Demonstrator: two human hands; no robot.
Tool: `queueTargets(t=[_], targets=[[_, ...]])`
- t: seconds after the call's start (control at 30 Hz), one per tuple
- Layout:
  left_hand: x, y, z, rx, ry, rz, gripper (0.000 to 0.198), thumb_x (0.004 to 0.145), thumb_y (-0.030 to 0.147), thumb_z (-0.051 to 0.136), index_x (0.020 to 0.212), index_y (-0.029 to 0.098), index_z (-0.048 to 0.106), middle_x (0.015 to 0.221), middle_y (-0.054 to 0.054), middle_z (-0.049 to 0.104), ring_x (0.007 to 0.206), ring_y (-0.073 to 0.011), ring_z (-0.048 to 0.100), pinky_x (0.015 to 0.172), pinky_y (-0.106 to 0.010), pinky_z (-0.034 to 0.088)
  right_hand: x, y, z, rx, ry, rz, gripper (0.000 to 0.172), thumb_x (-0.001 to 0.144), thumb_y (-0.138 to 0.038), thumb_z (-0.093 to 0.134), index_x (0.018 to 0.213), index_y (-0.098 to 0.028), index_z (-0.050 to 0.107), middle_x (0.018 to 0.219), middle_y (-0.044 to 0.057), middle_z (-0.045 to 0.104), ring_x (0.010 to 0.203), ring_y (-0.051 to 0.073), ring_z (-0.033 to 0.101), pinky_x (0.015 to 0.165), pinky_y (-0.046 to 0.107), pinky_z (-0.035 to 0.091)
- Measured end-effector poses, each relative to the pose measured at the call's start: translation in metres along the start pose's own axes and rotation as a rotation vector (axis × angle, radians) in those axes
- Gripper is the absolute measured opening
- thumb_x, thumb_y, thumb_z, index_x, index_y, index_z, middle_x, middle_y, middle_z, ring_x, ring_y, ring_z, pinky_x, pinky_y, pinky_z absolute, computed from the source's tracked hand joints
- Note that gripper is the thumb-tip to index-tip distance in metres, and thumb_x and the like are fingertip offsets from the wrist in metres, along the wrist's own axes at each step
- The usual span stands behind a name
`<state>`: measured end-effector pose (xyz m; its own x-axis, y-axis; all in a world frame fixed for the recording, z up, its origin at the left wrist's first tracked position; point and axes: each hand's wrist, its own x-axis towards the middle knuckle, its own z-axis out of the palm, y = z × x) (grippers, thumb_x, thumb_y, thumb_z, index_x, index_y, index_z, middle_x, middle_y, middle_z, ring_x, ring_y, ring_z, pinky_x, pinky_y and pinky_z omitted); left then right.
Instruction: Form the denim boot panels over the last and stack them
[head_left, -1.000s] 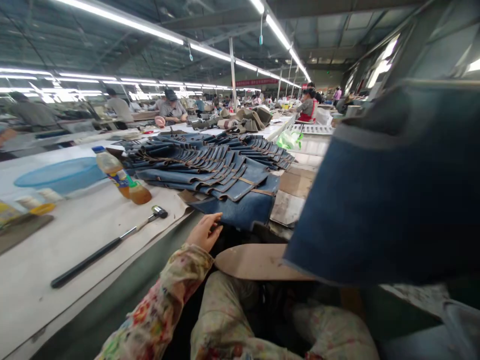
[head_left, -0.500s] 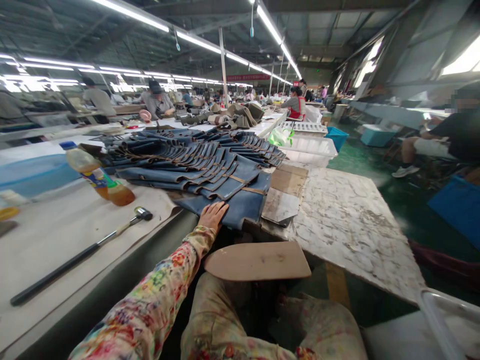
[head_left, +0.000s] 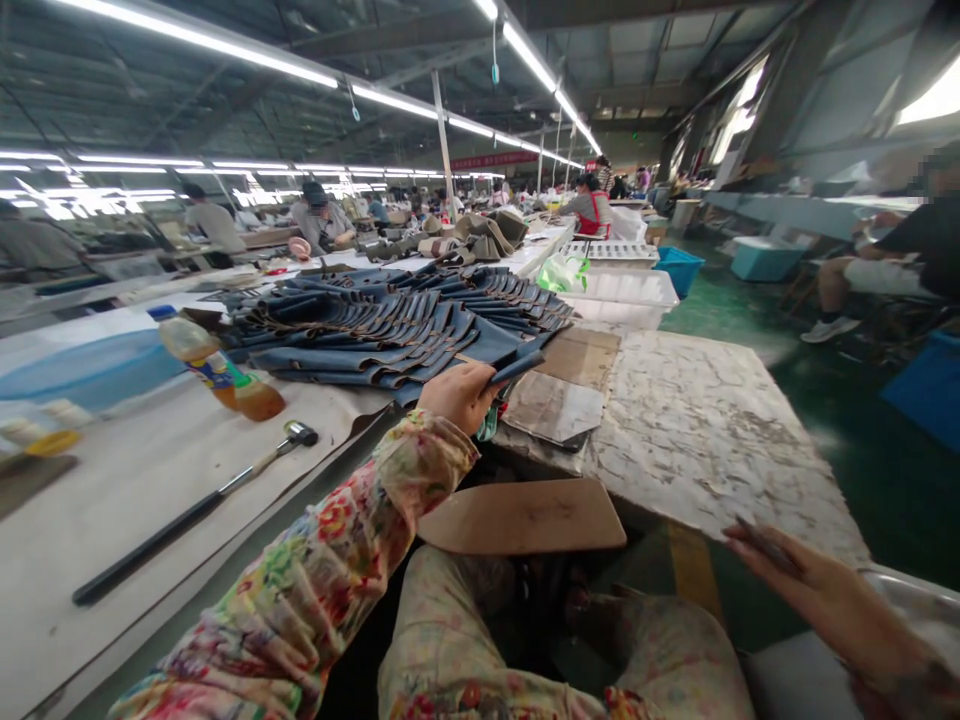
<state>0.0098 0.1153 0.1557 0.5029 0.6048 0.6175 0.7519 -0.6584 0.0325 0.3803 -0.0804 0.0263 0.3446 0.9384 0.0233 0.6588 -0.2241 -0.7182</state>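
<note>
Blue pile (head_left: 360,320), one, just beyond left hand (head_left: 459,396); layers too overlapped to count. One blue piece (head_left: 519,368) in that hand, closed on it; running rightward and slightly away, well apart from right hand (head_left: 810,580). One tan board (head_left: 525,517), bodyward of left hand, long axis crosswise. One slim dark tool (head_left: 772,548) in right hand, fingers curled.

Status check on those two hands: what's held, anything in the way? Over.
Left hand gripping a blue piece. Right hand holding a slim dark tool. Brown board below left hand; hammer off left, apart from both.
</note>
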Motion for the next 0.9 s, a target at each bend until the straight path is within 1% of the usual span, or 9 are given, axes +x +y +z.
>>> queueTargets(t=[0.07,0.2,0.3,0.4,0.47,0.53,0.63,0.77,0.9], targets=[[0.003,0.010,-0.014,0.008,0.024,0.002,0.028,0.088,0.036,0.041,0.079,0.019,0.061,0.075,-0.002,0.062,0.071,-0.0121,0.056,0.059,-0.020,0.037,0.018,-0.012,0.030,0.101,-0.136,0.007,0.038,0.063,-0.058,0.058,0.085,-0.028,0.066,0.091,0.006,0.066,0.090,0.027,0.059,0.080,0.038,0.048],[0.011,0.022,-0.052,-0.005,0.117,0.010,0.031,0.087,0.036,0.041,0.072,0.017,0.059,0.067,-0.001,0.057,0.061,-0.0107,0.052,0.055,-0.020,0.034,0.043,-0.046,0.085,0.316,-0.232,-0.026,0.048,0.063,-0.059,0.057,0.086,-0.018,0.064,0.082,0.006,0.066,0.076,0.022,0.060,0.070,0.033,0.049],[0.013,0.031,-0.085,-0.029,0.205,-0.009,0.032,0.087,0.036,0.041,0.069,0.015,0.056,0.059,0.001,0.050,0.056,-0.0095,0.049,0.053,-0.019,0.033,0.054,-0.068,0.110,0.493,-0.253,-0.036,0.047,0.062,-0.058,0.059,0.084,-0.017,0.062,0.079,0.005,0.065,0.066,0.015,0.057,0.064,0.028,0.048],[0.002,0.038,-0.100,-0.065,0.137,0.002,0.030,0.088,0.034,0.041,0.068,0.015,0.055,0.054,0.003,0.046,0.050,-0.0081,0.045,0.049,-0.018,0.033,0.066,-0.081,0.123,0.581,-0.253,0.009,0.051,0.057,-0.060,0.062,0.083,-0.016,0.062,0.070,0.004,0.062,0.053,0.010,0.050,0.048,0.023,0.041],[-0.015,0.043,-0.095,-0.107,-0.018,0.117,0.027,0.088,0.031,0.039,0.074,0.015,0.056,0.056,0.003,0.048,0.049,-0.0078,0.045,0.048,-0.017,0.034,0.075,-0.085,0.127,0.609,-0.268,0.042,0.054,0.056,-0.061,0.061,0.085,-0.015,0.061,0.068,0.004,0.061,0.046,0.008,0.044,0.039,0.020,0.033],[-0.039,0.049,-0.082,-0.140,-0.168,0.271,0.025,0.089,0.026,0.035,0.088,0.016,0.057,0.061,0.001,0.053,0.051,-0.0084,0.048,0.048,-0.017,0.035,0.084,-0.086,0.126,0.626,-0.280,0.062,0.055,0.057,-0.061,0.060,0.087,-0.015,0.060,0.070,0.004,0.061,0.043,0.006,0.041,0.036,0.019,0.028],[-0.075,0.059,-0.058,-0.109,-0.305,0.436,0.028,0.089,0.021,0.030,0.104,0.019,0.053,0.065,0.000,0.055,0.053,-0.0100,0.049,0.047,-0.019,0.036,0.100,-0.088,0.119,0.631,-0.285,0.091,0.051,0.060,-0.056,0.060,0.089,-0.015,0.058,0.072,0.004,0.060,0.043,0.005,0.039,0.035,0.018,0.026],[-0.103,0.066,-0.039,-0.064,-0.389,0.484,0.028,0.088,0.020,0.031,0.108,0.019,0.051,0.064,0.001,0.053,0.054,-0.0118,0.049,0.047,-0.022,0.037,0.125,-0.101,0.113,0.587,-0.286,0.103,0.038,0.068,-0.046,0.059,0.091,-0.015,0.056,0.085,0.007,0.062,0.052,0.006,0.046,0.037,0.016,0.028],[-0.109,0.067,-0.038,-0.092,-0.333,0.452,0.029,0.089,0.020,0.029,0.107,0.018,0.051,0.063,0.001,0.051,0.052,-0.0121,0.048,0.045,-0.023,0.036,0.150,-0.121,0.121,0.493,-0.328,0.096,0.030,0.072,-0.040,0.059,0.087,-0.014,0.058,0.086,0.008,0.063,0.059,0.008,0.051,0.041,0.017,0.033]])
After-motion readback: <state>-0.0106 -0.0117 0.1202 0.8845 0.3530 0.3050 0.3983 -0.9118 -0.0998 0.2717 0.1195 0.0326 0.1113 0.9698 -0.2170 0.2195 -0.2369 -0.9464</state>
